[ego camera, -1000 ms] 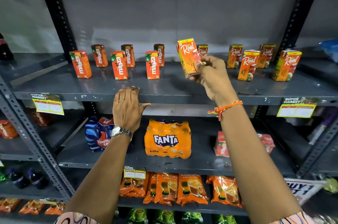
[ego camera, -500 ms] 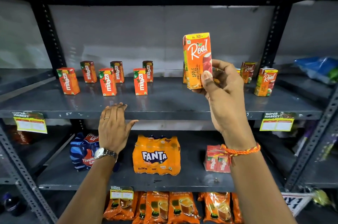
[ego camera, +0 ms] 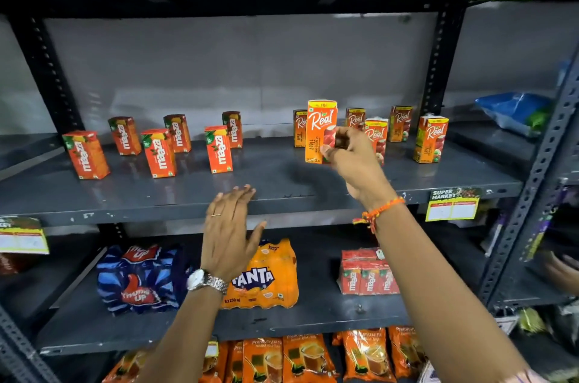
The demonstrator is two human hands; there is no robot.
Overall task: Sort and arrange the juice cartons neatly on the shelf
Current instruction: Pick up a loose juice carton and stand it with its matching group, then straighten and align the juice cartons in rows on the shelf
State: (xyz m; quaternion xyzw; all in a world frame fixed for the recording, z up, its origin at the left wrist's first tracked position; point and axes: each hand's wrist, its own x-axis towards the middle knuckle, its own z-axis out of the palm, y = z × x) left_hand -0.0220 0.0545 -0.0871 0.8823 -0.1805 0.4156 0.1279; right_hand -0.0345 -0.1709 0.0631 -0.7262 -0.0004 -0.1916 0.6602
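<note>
My right hand (ego camera: 352,160) grips an orange Real apple juice carton (ego camera: 319,129), upright, its base on or just above the grey metal shelf (ego camera: 269,185) near the middle. Behind and to its right stand several other Real cartons (ego camera: 430,138), one partly hidden by my hand. On the shelf's left half stand several red Maaza cartons (ego camera: 158,152) in two loose rows. My left hand (ego camera: 230,226) hovers flat at the shelf's front edge, fingers spread, holding nothing.
The shelf below carries a blue Thums Up pack (ego camera: 141,279), an orange Fanta pack (ego camera: 266,276) and a red Maaza pack (ego camera: 366,273). Tea pouches (ego camera: 310,357) line the lowest shelf. Yellow price tags (ego camera: 452,205) hang on shelf edges. A blue bag (ego camera: 513,110) lies far right.
My right hand has lowered the Real carton from in front of my view down to the shelf beside the other Real cartons. My left hand stays at the shelf edge.
</note>
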